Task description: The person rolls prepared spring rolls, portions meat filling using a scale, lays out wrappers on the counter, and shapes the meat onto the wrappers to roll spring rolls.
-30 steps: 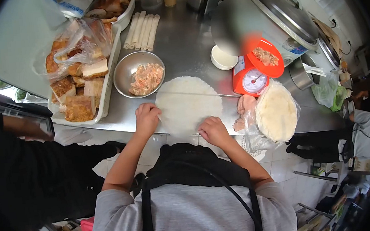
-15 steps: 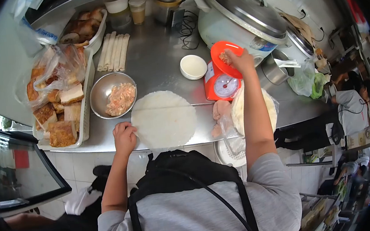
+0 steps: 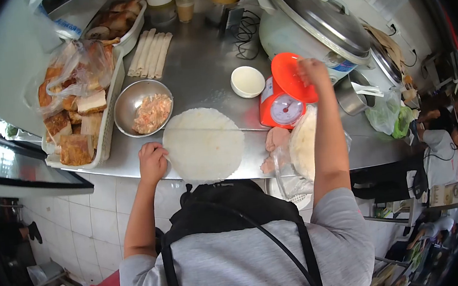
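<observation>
My left hand (image 3: 153, 159) is closed with curled fingers at the left edge of a round white wrapper sheet (image 3: 204, 144), pinching its rim. The sheet lies flat at the counter's front edge. My right hand (image 3: 314, 73) is over the right side of the red dish (image 3: 287, 76) of a kitchen scale (image 3: 280, 105). Its fingers are bent inward, and whatever they hold is hidden. The dish shows bare red surface. A steel bowl (image 3: 125, 105) holds pinkish minced filling (image 3: 153, 113), just beyond my left hand. A small white bowl (image 3: 247, 82) stands left of the scale.
Several pale rolled sticks (image 3: 150, 54) lie at the back. Left is a basket (image 3: 107, 127) of roasted meat pieces. A large lidded pot (image 3: 306, 31) fills the back right. A stack of round wrappers (image 3: 303, 144) lies under my right forearm, beside pink raw meat (image 3: 276, 144).
My right hand has moved to the dish's right side, and the clump of filling seen on the dish is out of sight. My left hand stays at the sheet. A person at lower left has moved away.
</observation>
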Demonstrator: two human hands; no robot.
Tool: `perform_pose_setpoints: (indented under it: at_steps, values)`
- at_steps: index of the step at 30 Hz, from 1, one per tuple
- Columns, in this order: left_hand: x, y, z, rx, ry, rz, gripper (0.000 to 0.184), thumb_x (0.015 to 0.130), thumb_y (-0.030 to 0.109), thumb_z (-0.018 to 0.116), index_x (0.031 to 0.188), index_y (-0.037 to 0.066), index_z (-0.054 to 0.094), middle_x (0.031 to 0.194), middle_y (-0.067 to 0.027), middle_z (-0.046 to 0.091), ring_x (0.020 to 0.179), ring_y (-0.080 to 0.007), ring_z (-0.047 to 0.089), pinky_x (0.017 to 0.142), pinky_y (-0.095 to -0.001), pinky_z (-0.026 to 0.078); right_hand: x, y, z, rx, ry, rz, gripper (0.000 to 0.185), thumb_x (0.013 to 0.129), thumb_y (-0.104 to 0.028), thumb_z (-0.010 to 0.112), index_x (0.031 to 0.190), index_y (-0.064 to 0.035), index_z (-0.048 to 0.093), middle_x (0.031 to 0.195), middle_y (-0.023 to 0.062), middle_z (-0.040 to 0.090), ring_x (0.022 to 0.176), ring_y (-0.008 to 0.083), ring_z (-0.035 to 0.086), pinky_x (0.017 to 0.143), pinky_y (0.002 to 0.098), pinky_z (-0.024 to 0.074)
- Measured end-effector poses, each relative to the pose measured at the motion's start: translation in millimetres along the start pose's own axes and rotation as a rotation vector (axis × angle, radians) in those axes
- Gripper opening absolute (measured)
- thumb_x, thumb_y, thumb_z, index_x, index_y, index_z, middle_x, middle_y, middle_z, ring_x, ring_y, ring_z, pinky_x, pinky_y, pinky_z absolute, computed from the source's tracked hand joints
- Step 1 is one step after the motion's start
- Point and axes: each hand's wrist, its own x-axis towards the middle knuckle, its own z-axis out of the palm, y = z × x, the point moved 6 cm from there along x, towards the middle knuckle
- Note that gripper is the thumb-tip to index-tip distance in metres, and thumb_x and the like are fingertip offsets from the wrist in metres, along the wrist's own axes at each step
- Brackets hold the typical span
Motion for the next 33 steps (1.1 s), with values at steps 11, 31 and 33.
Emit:
perform_pose_setpoints:
  at_steps: [11,31,33]
  values:
    - [-1,-6,-1,-0.031,-0.008,-0.014,0.012,0.063,0.001,0.053,0.070,0.009,0.059,0.089,-0.0063,0.056,0.088,-0.0267,0.051,0.077,-0.0373,0.038,-140,-21,185,0.331,-0.836,-0.016,0.056,0.067,-0.013,0.067,0.116,-0.0021,0.042,0.094,0.0074,0.056,0.079,0.0141,0.057,0.064,0.0261,0.0477]
    - [32,45,59,-0.223,-0.454,0.154,0.058,0.068,0.012,0.066,0.120,-0.001,0.045,0.118,-0.0166,0.047,0.108,-0.0322,0.044,0.093,-0.0400,0.035,-215,7,248,-0.237,-0.105,-0.739,0.024,0.072,-0.015,0.064,0.095,-0.0072,0.063,0.096,0.0109,0.057,0.092,0.0277,0.052,0.080,0.0371,0.0411]
    - [41,44,52,-0.214,-0.484,0.140,0.053,0.068,0.013,0.066,0.117,-0.001,0.048,0.116,-0.0149,0.048,0.108,-0.0311,0.044,0.093,-0.0398,0.035,-215,-7,241,-0.340,-0.079,-0.703,0.028,0.069,-0.020,0.067,0.094,-0.0084,0.063,0.098,0.0087,0.056,0.095,0.0266,0.050,0.082,0.0379,0.0391]
